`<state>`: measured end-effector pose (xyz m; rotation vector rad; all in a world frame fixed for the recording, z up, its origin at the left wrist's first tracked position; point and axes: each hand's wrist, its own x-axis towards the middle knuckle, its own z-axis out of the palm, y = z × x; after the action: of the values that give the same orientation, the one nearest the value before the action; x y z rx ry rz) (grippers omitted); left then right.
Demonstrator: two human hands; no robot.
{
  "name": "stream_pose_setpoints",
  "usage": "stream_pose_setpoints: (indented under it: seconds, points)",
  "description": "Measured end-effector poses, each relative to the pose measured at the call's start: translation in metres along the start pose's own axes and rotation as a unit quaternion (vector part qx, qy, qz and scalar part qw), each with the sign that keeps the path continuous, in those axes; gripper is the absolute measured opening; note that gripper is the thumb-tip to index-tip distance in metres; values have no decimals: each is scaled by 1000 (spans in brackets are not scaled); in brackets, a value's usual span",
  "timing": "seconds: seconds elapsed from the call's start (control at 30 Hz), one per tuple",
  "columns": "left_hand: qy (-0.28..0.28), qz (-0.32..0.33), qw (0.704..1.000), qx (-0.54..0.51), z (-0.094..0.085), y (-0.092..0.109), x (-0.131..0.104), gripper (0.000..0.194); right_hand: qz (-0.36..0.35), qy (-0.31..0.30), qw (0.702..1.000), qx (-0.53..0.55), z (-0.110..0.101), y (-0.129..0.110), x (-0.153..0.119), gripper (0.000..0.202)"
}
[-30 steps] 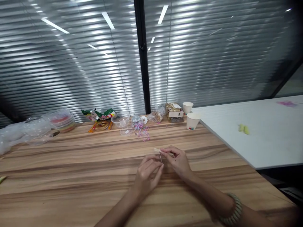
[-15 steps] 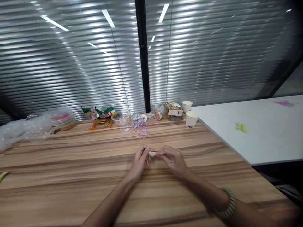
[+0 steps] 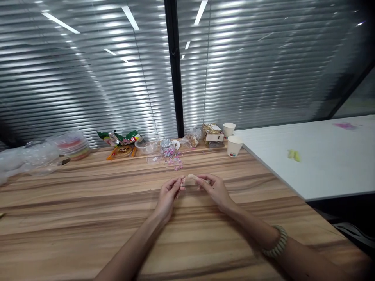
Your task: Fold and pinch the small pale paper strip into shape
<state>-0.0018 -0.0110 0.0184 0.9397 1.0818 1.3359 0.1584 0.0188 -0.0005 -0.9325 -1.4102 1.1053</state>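
Note:
Above the wooden table (image 3: 88, 218), my right hand (image 3: 216, 192) pinches a small pale, cream-coloured strip (image 3: 192, 176) between thumb and forefinger. The strip's free end points left, toward my other hand. My left hand (image 3: 167, 197) is closed in a pinch just left of it, a small gap apart. Something thin and light, perhaps see-through, shows at its fingertips, too small to name.
Behind my hands lie scattered pink and purple beads (image 3: 175, 160), a clear plastic bowl (image 3: 146, 146), a green snack packet (image 3: 125, 138) and paper cups (image 3: 234, 146). Stacked plastic containers (image 3: 73, 146) stand left. A white table (image 3: 272, 168) adjoins at right, with yellow pieces (image 3: 293, 155).
Both hands held the pale strip between them; now they are apart, and the strip stays in my right hand, tilted upward. The view has shifted slightly.

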Motion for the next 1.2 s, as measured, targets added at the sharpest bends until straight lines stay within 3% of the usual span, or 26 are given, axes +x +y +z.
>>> stream_pose_setpoints:
  seconds: [0.2,0.4,0.6,0.8,0.97,1.1,1.2]
  points:
    - [8,35,991,130,-3,0,-2,39,25,-83,995,47,7,-5,-4,40]
    - [-12,30,992,123,-3,-2,-1,53,3,-105,994,5,11,-9,-9,35]
    - [31,54,991,118,-6,-6,2,46,-19,-155,987,-26,15,-10,-15,31]
    - [68,72,991,88,-7,-1,4,41,-17,-147,988,-40,16,-4,-14,34]
    - [17,61,989,131,-8,-2,6,57,-27,-104,992,-58,18,-4,-13,32]
    - [-41,40,984,166,-8,-5,5,35,-43,-87,992,-82,16,-6,-13,30]
    - [-32,50,988,145,-7,-7,4,29,-52,-92,989,-104,14,-6,-13,28]
